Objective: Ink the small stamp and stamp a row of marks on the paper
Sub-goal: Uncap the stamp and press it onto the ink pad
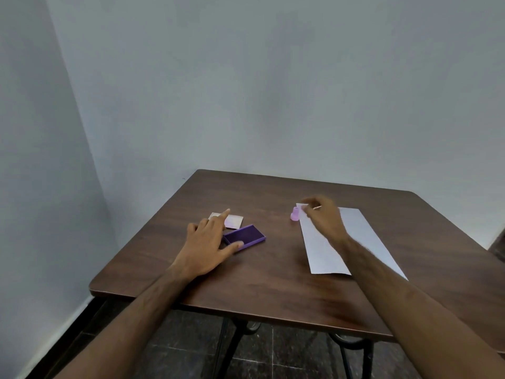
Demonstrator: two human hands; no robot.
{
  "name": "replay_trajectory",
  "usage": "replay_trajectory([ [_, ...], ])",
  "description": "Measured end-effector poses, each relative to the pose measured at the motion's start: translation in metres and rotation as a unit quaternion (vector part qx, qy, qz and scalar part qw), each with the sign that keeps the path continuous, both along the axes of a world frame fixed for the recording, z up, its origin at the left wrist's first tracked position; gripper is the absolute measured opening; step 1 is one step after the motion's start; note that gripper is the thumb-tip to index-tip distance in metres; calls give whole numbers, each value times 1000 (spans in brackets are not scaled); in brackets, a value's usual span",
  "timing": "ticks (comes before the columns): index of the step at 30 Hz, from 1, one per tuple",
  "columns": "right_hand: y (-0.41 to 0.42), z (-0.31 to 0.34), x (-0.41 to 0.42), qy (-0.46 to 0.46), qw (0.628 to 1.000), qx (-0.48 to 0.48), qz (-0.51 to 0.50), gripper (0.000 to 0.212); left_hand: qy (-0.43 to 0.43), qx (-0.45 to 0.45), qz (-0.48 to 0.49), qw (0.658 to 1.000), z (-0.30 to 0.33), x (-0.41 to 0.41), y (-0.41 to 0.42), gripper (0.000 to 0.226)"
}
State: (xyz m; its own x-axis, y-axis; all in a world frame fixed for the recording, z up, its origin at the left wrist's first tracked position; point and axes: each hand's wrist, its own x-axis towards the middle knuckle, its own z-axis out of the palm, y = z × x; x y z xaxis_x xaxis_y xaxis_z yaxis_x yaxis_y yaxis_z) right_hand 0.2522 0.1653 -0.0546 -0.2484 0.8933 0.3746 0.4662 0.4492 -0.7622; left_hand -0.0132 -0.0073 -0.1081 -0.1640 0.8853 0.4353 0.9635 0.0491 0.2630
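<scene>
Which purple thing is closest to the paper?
The little pink-purple stamp, right at the paper's far corner. The dark purple ink pad lies farther away, by the left hand.

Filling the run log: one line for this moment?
left hand on ink pad | right hand beside small stamp, over paper | no marks visible

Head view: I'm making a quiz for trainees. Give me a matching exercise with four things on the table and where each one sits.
Things:
1. small stamp
2. ink pad
3. paper
4. white square lid

Places:
A. under the right hand and forearm
B. just beyond the ink pad, by the left hand's raised finger
C. beside the far left corner of the paper
D. at the left hand, its thumb against it

Pairs: 1-C, 2-D, 3-A, 4-B
</scene>
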Motion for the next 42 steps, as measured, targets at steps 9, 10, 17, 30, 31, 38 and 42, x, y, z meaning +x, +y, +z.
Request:
replay_trajectory([
  [9, 37, -3, -8, -194, 977, 70, 48, 34, -56, 46, 25, 997, 4, -9, 15, 22],
  [10, 39, -5, -12, -207, 974, 79, 54, 32, -53, 40, 19, 998, 3, -9, 16, 23],
  [17, 49, -8, -30, -231, 970, 55, 47, 12, -30, 24, -5, 999, 6, -6, 10, 29],
  [30, -55, -21, -79, 301, 856, -325, 267, 17, -142, 137, -133, 971, 12, 2, -4, 47],
  [31, -59, -24, -82, 294, 858, -319, 274, 17, -145, 142, -138, 969, 12, 2, -4, 48],
  [38, -69, -30, -88, 224, 891, -240, 313, 21, -104, 166, -174, 965, 13, -1, -2, 37],
  [42, -72, -31, -87, 195, 904, -201, 322, 22, -126, 165, -171, 963, 14, -1, -4, 37],
])
